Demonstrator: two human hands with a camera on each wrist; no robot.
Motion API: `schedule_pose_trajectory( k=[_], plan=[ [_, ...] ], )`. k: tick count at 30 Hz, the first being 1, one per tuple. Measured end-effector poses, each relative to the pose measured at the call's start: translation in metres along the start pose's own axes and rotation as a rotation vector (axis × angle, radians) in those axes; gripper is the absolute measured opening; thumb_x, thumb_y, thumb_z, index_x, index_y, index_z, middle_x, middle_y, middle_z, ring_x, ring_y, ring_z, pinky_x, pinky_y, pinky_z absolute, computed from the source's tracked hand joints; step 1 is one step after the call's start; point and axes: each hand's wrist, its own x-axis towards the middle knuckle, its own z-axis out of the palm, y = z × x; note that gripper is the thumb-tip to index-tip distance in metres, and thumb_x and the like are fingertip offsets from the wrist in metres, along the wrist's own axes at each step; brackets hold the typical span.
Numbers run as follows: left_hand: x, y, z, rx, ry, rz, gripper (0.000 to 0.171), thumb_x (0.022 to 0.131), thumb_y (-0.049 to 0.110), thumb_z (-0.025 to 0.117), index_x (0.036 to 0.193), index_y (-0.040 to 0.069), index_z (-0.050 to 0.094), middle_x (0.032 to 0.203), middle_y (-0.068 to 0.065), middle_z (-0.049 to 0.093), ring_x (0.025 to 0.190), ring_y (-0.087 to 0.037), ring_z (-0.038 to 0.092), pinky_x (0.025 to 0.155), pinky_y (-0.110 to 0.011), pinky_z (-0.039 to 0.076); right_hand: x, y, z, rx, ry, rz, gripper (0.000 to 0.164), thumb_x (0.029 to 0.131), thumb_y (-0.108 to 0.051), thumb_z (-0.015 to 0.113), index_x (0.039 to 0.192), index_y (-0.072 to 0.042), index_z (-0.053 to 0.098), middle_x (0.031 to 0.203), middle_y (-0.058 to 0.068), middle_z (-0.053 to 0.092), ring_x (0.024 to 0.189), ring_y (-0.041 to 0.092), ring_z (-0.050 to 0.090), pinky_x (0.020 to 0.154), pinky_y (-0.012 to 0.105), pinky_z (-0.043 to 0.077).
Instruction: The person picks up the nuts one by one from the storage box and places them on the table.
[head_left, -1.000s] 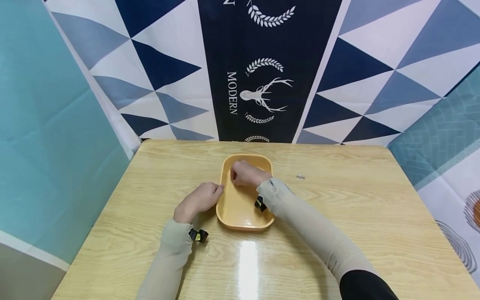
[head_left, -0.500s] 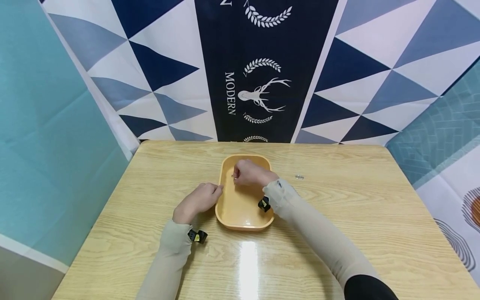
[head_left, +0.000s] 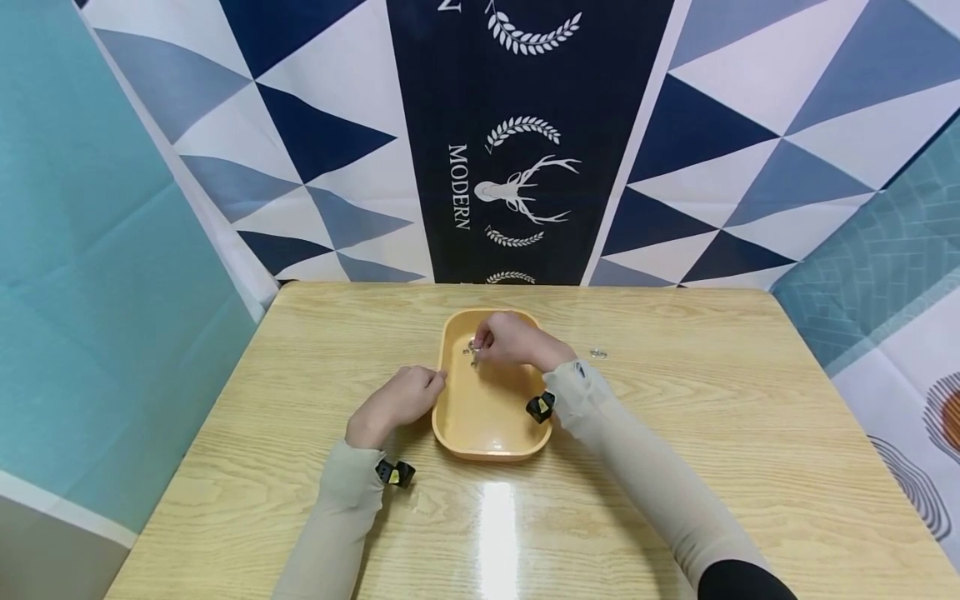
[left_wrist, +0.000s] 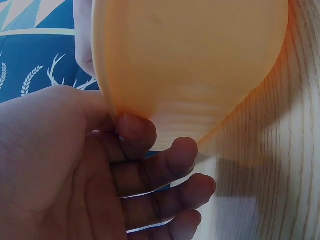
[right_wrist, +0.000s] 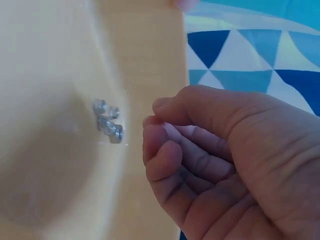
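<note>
An orange-yellow plastic tray [head_left: 491, 425] with rounded corners lies on the table. My left hand [head_left: 401, 396] pinches its left rim between thumb and index finger; the other fingers are spread below the rim in the left wrist view. Several small shiny, clear or silvery pieces [right_wrist: 107, 120] sit in a cluster on the tray floor near its far left side. Over them hovers my right hand [head_left: 513, 340], its thumb tip near the curled index finger. Nothing shows between those fingertips in the right wrist view. The exact kind of the pieces is too small to tell.
More small clear pieces [head_left: 597, 353] lie on the wooden table [head_left: 712, 400] to the right of the tray. A patterned cloth [head_left: 517, 192] hangs behind the table's back edge. Dark wrist cameras sit below both hands.
My right hand has shifted slightly right and away from the small pieces, which were mostly hidden under it and now show on the tray floor. The left hand has kept its place at the rim.
</note>
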Motion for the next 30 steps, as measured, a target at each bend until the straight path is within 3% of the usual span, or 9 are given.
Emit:
schedule_pose_trajectory(
  k=[17,30],
  plan=[
    [-0.001,0.001,0.000,0.020,0.000,0.015,0.049,0.111,0.028,0.036,0.069,0.014,0.058,0.064,-0.001,0.046,0.061,-0.015,0.045,0.066,-0.030,0.041,-0.026,0.015,-0.042,0.038,0.125,-0.040,0.008,0.086,-0.005,0.068,0.089,-0.002,0.074,0.076,0.002,0.066,0.066,0.011,0.055,0.066,0.026,0.047],
    [-0.001,0.000,0.001,0.007,0.004,0.024,0.049,0.111,0.027,0.036,0.068,0.014,0.055,0.063,0.001,0.044,0.057,-0.014,0.041,0.060,-0.029,0.038,-0.049,0.050,-0.064,0.036,0.168,0.058,0.009,0.089,-0.006,0.070,0.094,-0.001,0.075,0.080,0.006,0.070,0.066,0.014,0.058,0.063,0.029,0.050]
  ],
)
